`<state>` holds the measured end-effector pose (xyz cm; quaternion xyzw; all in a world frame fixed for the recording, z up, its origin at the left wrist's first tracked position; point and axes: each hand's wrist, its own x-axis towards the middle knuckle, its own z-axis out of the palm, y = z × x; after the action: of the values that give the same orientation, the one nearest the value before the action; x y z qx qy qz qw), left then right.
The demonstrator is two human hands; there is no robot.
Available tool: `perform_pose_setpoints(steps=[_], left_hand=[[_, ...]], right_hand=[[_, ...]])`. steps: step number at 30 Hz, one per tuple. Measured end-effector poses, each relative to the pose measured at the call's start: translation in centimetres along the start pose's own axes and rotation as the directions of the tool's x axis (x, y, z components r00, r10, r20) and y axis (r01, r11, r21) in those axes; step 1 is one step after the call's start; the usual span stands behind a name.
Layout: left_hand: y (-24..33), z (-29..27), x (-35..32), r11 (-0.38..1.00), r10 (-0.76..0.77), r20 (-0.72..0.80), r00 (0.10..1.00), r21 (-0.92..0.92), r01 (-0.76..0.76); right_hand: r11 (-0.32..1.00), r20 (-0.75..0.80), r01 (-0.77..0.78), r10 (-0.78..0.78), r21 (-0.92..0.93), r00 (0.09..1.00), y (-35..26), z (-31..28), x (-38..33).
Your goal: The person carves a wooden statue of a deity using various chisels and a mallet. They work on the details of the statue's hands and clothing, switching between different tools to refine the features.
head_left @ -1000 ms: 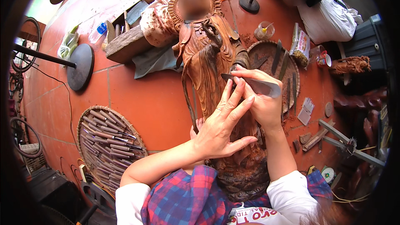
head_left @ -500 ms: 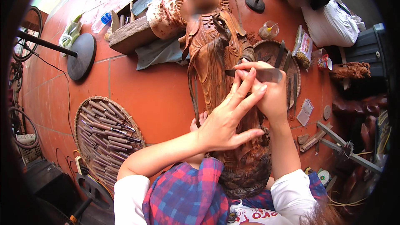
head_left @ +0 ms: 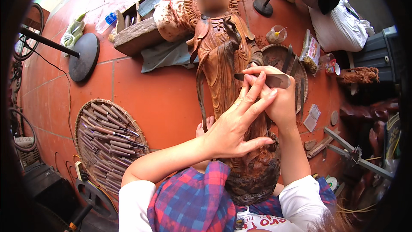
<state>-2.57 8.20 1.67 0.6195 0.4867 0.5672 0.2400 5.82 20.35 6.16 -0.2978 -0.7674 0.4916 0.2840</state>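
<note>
A carved wooden statue of a robed figure [head_left: 219,66] lies lengthwise before me, its base toward my lap. My right hand [head_left: 281,101] is closed around a flat metal blade [head_left: 278,80] with a broad rounded end; the narrow dark end points left, over the statue's robe. Its exact kind cannot be made out. My left hand [head_left: 234,129] lies across the statue with fingers spread and thumb stretched out. Its fingertips rest against the right hand's fingers, close beside the blade. Where the blade meets the wood is partly hidden by my fingers.
A round basket [head_left: 79,139] of wooden-handled chisels stands at left. A woven tray [head_left: 304,75] with long flat tools lies right of the statue. A timber block [head_left: 137,38] and stained cloth prop its far end. A black round stand base [head_left: 84,58] and clear cup [head_left: 277,34] are nearby.
Both hands keep nearly the same pose, with the blade's narrow end shifted slightly right. The whole scene has shifted a little in the picture.
</note>
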Motion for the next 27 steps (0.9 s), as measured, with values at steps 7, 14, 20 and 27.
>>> perform_pose_setpoints(steps=[7, 14, 20, 27], left_hand=[[-0.4, -0.2, 0.6, 0.999, -0.033, 0.051, 0.998, -0.027, 0.035], [-0.3, -0.8, 1.3, 0.988, -0.106, 0.099, 0.989, -0.104, 0.116], [-0.1, -1.0, 0.5, 0.995, -0.089, 0.138, 0.986, 0.057, 0.081], [1.2, -1.0, 0.5, 0.990, -0.126, 0.145, 0.981, 0.075, 0.116]], right_hand=[[0.997, -0.020, -0.039, 0.041, 0.071, 0.999, 0.5, -0.3, -0.1], [0.994, -0.042, -0.041, 0.045, 0.103, 0.998, 0.9, -0.5, 0.1], [0.986, -0.005, -0.065, 0.066, 0.156, 0.998, 0.9, -0.6, 0.1], [0.997, -0.040, -0.009, 0.012, 0.081, 0.999, 1.3, -0.4, -0.8]])
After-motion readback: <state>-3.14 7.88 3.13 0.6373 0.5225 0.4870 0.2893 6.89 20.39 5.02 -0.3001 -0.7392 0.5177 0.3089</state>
